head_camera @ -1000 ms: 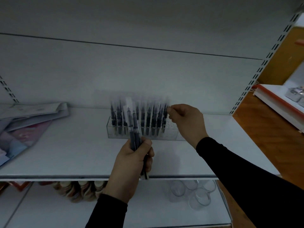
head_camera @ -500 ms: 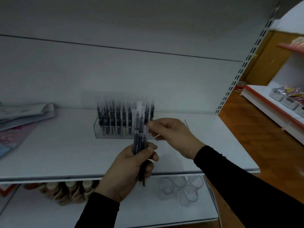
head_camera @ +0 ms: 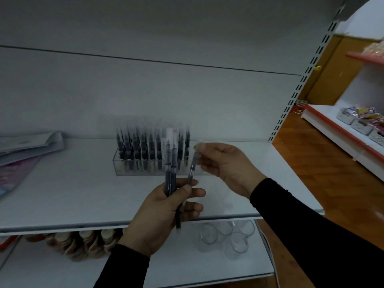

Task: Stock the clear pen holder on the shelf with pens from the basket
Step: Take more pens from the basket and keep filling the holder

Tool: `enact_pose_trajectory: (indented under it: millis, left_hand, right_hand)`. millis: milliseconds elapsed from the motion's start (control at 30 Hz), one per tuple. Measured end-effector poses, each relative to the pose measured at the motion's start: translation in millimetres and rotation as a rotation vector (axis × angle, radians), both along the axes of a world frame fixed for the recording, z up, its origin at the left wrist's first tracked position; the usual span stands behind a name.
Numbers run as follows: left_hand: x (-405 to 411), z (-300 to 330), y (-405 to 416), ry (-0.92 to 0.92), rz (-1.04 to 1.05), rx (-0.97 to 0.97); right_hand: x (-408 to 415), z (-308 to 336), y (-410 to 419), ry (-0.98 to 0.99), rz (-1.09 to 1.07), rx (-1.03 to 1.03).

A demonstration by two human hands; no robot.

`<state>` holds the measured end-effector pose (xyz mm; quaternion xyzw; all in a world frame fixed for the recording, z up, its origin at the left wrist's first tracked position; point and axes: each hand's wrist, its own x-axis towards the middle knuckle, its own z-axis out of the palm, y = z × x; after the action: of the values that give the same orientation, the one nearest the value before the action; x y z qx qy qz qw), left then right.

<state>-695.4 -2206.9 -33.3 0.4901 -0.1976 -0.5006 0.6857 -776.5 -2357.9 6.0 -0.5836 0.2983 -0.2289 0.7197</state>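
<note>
Drawn clear of the bunch of pens (head_camera: 170,173) gripped in left hand (head_camera: 164,213), single pen (head_camera: 194,161) pinched by right hand (head_camera: 226,165) before near-full pen holder (head_camera: 133,167) on shelf (head_camera: 62,194); best lowered upright into a free slot.

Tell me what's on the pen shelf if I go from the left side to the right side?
Stack of booklets → clear pen holder full of pens → bunch of pens gripped in the left hand → single pen pinched by the right hand.
</note>
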Motion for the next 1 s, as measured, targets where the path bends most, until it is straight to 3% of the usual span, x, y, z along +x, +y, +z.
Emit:
enact_pose_trajectory:
  millis: [267,533,1000]
  left_hand:
    - [6.3,-4.3,2.3,-0.121,0.136,0.078]
    - [18.9,-10.6,2.7,-0.128,0.267,0.056]
    - [28.9,-15.1,4.9,-0.098,0.287,0.017]
  right_hand:
    - [2.3,21.9,-24.4,-0.245,-0.297,-0.033]
    - [17.3,25.3,-20.9,-0.170,-0.407,-0.441]
    - [37.5,-1.5,-21.8,-0.031,-0.332,-0.598]
